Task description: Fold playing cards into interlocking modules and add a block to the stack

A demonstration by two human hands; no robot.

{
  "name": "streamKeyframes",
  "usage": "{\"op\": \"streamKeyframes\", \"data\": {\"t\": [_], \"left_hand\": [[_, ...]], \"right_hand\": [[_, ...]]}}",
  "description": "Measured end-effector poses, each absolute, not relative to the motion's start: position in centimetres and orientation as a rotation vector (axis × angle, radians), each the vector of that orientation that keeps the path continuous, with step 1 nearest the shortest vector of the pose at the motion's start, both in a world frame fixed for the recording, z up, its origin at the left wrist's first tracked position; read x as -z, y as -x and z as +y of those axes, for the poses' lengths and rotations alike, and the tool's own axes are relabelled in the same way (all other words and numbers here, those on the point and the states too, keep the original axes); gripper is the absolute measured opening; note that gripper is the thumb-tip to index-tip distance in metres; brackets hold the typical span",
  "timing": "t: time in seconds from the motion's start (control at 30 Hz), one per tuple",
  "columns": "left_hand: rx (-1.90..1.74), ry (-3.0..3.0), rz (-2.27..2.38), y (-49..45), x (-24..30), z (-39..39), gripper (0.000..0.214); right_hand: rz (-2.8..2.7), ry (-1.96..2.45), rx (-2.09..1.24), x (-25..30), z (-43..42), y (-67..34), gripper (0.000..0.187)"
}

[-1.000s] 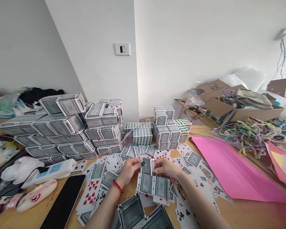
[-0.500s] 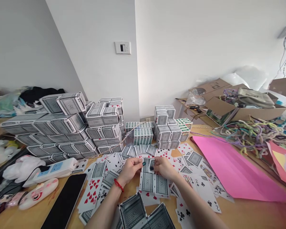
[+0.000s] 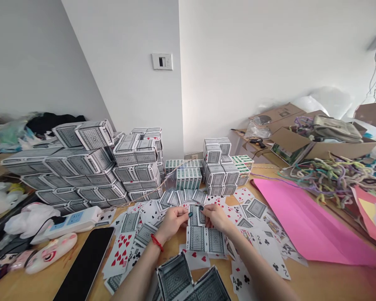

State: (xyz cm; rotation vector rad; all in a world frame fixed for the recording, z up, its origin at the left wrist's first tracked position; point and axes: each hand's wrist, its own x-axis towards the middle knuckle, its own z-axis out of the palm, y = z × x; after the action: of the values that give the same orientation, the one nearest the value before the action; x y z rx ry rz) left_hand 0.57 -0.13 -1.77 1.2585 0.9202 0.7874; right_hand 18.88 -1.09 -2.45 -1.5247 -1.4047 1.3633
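A piece made of joined playing cards [image 3: 197,239], patterned backs toward me, is between my hands above the table. My left hand [image 3: 173,222], with a red string bracelet at the wrist, pinches the left edge of its upper part. My right hand [image 3: 217,217] is closed on the upper right edge, thumb near the top. Just below, close to me, stands another folded-card block [image 3: 174,274] with open-looking tops. Loose cards, such as a ten of hearts [image 3: 121,252] and a two of clubs [image 3: 266,251], lie around my forearms.
Stacked card blocks [image 3: 81,163] rise at the back left, with a smaller stack [image 3: 221,173] right of centre. Green-edged card packs [image 3: 188,178] stand between them. A black phone [image 3: 86,263] and a power strip [image 3: 75,221] lie left; pink paper [image 3: 310,225] lies right.
My right thumb has moved up toward the top edge of the card piece. The piece has shifted slightly right. My left hand keeps its pinch.
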Motion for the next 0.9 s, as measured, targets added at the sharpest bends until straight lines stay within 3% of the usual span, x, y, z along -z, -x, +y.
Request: {"op": "streamKeyframes", "data": {"t": [0.13,0.3,0.4,0.63,0.8,0.9], "left_hand": [[-0.855,-1.196,0.92,-0.7,2.2,0.0,0.022],[-0.893,-1.155,0.917,-0.6,2.6,0.2,0.019],[-0.892,-1.149,0.915,-0.6,2.4,0.2,0.021],[-1.003,-1.081,0.918,-0.5,1.9,0.1,0.041],[-1.23,-0.791,0.889,-0.3,2.0,0.5,0.035],[-1.262,-0.72,0.85,-0.1,2.1,0.5,0.032]], "right_hand": [[-1.671,1.597,-1.124,0.3,-1.9,-19.1,0.038],[-1.939,1.752,-0.658,-1.4,-3.0,-18.4,0.023],[-1.98,1.731,-0.719,-1.5,-3.0,-18.3,0.013],[-1.783,1.53,-0.937,-1.6,-2.1,-20.0,0.03],[-1.387,1.544,-0.864,-1.3,-1.2,-21.7,0.073],[-1.27,1.501,-1.164,-1.1,-1.3,-21.5,0.062]]}}
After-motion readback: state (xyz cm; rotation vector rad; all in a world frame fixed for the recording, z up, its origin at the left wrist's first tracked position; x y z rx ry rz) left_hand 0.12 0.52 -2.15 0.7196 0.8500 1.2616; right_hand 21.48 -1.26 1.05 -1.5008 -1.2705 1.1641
